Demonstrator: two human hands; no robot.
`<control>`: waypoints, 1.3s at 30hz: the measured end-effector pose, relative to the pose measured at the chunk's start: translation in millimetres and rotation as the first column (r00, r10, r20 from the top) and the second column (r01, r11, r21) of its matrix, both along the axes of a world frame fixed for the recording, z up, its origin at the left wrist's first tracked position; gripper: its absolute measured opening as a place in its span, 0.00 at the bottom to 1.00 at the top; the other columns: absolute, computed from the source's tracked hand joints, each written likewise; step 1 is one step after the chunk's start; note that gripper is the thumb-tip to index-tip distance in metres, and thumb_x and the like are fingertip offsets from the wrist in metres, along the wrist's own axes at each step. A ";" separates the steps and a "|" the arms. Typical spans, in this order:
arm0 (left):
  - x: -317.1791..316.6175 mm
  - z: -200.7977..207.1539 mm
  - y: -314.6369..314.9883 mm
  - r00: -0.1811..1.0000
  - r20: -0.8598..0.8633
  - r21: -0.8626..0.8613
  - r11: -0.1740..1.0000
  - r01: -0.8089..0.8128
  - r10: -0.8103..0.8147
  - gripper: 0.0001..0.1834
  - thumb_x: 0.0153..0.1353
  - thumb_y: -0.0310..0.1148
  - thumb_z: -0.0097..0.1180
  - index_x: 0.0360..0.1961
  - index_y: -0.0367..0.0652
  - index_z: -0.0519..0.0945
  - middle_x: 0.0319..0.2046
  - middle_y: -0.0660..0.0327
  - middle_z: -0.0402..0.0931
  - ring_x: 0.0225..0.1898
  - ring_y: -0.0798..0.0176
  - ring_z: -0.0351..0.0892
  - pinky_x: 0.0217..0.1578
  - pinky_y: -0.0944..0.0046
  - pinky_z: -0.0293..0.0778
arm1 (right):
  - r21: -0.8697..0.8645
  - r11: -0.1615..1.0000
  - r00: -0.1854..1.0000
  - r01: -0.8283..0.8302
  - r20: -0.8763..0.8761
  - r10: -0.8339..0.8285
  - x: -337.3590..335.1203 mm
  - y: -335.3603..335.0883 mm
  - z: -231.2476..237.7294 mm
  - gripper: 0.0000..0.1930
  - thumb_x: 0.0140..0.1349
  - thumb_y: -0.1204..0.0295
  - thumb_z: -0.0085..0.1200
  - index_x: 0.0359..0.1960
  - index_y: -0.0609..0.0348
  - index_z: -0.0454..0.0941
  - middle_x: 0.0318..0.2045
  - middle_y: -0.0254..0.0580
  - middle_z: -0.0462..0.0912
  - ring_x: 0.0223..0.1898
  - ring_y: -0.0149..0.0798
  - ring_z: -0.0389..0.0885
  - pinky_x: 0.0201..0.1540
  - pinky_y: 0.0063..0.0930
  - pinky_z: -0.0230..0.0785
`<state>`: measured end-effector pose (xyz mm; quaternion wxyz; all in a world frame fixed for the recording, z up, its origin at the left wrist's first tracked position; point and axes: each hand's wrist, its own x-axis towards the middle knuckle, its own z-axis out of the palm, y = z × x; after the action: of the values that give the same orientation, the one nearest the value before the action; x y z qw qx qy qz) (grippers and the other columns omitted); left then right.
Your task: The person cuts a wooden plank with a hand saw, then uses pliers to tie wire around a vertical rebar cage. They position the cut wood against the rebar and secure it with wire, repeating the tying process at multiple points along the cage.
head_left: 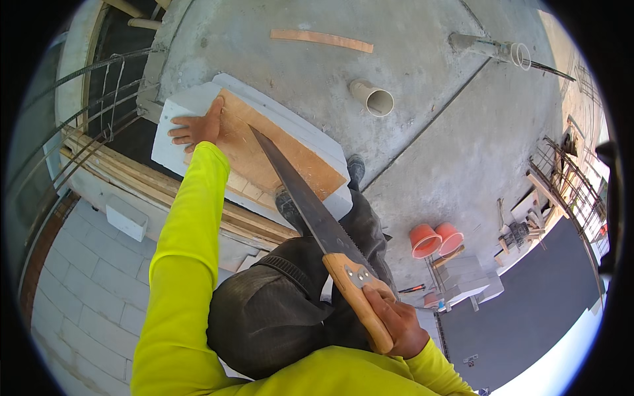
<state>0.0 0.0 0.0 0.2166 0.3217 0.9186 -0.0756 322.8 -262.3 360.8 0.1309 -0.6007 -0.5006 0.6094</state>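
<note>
Handsaw (302, 198): my right hand (399, 323) is wrapped round its wooden handle (356, 297), the blade slanting away to the board. Tip over the plywood board (304, 155); contact cannot be told. Judged: thin, springy blade, sharp teeth; handle the only sound grip.

Board lies on a pale slab (175, 109). My left hand (197, 129) is splayed, fingers over the slab, thumb on the board's edge. Judged: board light, stiff, apt to slide; best held flat near its end, clear of the teeth. Slab perhaps brittle at its corners.

In the way: my knee (264, 310) and near boot (288, 208), close to the blade. Around: pipe stub (372, 98), wood strip (321, 39), rebar (99, 69) at left, red buckets (426, 242) at right.
</note>
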 end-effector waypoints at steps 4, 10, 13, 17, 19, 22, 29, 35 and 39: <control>2.3 -2.5 -0.8 1.000 -0.013 -0.001 1.000 -0.002 0.002 0.82 0.38 0.78 0.65 0.78 0.39 0.31 0.77 0.35 0.21 0.78 0.32 0.20 0.72 0.28 0.32 | 0.112 0.992 0.996 0.061 -0.070 -0.054 -23.7 34.3 -91.3 0.44 0.49 0.76 0.65 0.71 0.60 0.61 0.40 0.55 0.85 0.39 0.59 0.86 0.44 0.46 0.79; 3.0 7.8 -2.4 1.000 -0.026 0.008 1.000 0.002 -0.002 0.81 0.39 0.78 0.66 0.78 0.39 0.32 0.77 0.36 0.22 0.78 0.32 0.21 0.72 0.29 0.32 | 0.151 0.984 0.995 0.098 -0.025 -0.095 -33.1 16.1 -62.2 0.41 0.50 0.77 0.64 0.69 0.62 0.63 0.40 0.58 0.85 0.42 0.59 0.85 0.46 0.44 0.79; -3.8 -1.6 -2.0 0.999 -0.047 -0.021 1.000 -0.004 0.003 0.85 0.34 0.79 0.67 0.78 0.39 0.31 0.77 0.35 0.22 0.78 0.33 0.21 0.72 0.30 0.34 | 0.034 0.999 0.997 0.028 0.072 -0.030 5.3 -2.7 33.2 0.39 0.50 0.78 0.64 0.67 0.68 0.66 0.40 0.57 0.85 0.42 0.54 0.87 0.48 0.41 0.79; -0.9 -8.2 -3.5 0.999 -0.050 -0.015 1.000 -0.005 0.004 0.85 0.34 0.79 0.67 0.78 0.38 0.31 0.77 0.35 0.22 0.78 0.33 0.21 0.72 0.29 0.33 | 0.082 0.997 0.999 -0.008 -0.043 0.011 -25.0 23.9 -93.1 0.43 0.49 0.76 0.64 0.70 0.61 0.61 0.42 0.58 0.84 0.43 0.59 0.84 0.47 0.46 0.78; -2.0 -4.8 8.0 0.999 -0.047 0.025 1.000 -0.016 0.017 0.85 0.34 0.79 0.67 0.78 0.38 0.31 0.77 0.35 0.22 0.78 0.33 0.21 0.72 0.29 0.33 | 0.143 0.989 0.999 0.040 -0.037 -0.035 -47.2 46.1 -132.8 0.44 0.48 0.76 0.64 0.71 0.58 0.59 0.44 0.59 0.84 0.45 0.60 0.84 0.48 0.48 0.78; -0.4 -2.2 1.2 1.000 -0.015 0.019 1.000 -0.007 0.007 0.84 0.36 0.78 0.67 0.78 0.38 0.31 0.77 0.35 0.22 0.78 0.32 0.21 0.72 0.29 0.33 | 0.085 0.994 0.998 0.063 0.013 -0.064 -39.6 6.3 -85.7 0.43 0.50 0.76 0.65 0.71 0.59 0.61 0.44 0.58 0.84 0.45 0.58 0.85 0.49 0.44 0.79; 0.9 -3.7 1.1 0.999 -0.047 0.009 1.000 0.002 -0.002 0.84 0.36 0.78 0.67 0.78 0.38 0.31 0.77 0.35 0.22 0.78 0.32 0.21 0.72 0.29 0.32 | 0.078 0.997 1.000 0.016 -0.020 -0.014 -10.3 34.2 -60.4 0.43 0.48 0.77 0.65 0.71 0.61 0.62 0.42 0.55 0.85 0.43 0.54 0.86 0.48 0.43 0.79; 2.3 -2.2 2.9 0.999 -0.036 0.015 1.000 0.010 -0.010 0.84 0.36 0.78 0.67 0.77 0.37 0.31 0.77 0.35 0.22 0.78 0.32 0.21 0.72 0.29 0.33 | 0.026 0.999 0.999 0.048 0.019 -0.048 -34.1 5.9 -77.1 0.38 0.55 0.76 0.61 0.70 0.62 0.63 0.43 0.58 0.84 0.44 0.58 0.85 0.51 0.43 0.78; 5.2 -0.8 -1.8 0.999 -0.047 0.008 1.000 0.005 -0.004 0.83 0.37 0.78 0.66 0.77 0.37 0.31 0.77 0.35 0.22 0.78 0.33 0.21 0.72 0.29 0.33 | 0.064 0.997 0.995 0.045 0.082 -0.050 6.1 -11.7 -0.3 0.37 0.52 0.78 0.64 0.68 0.64 0.67 0.38 0.53 0.86 0.40 0.54 0.87 0.55 0.44 0.77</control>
<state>5.2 -1.8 -0.8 0.1936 0.3228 0.9231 -0.0796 328.9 -273.9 360.5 0.1432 -0.6330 -0.5099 0.5646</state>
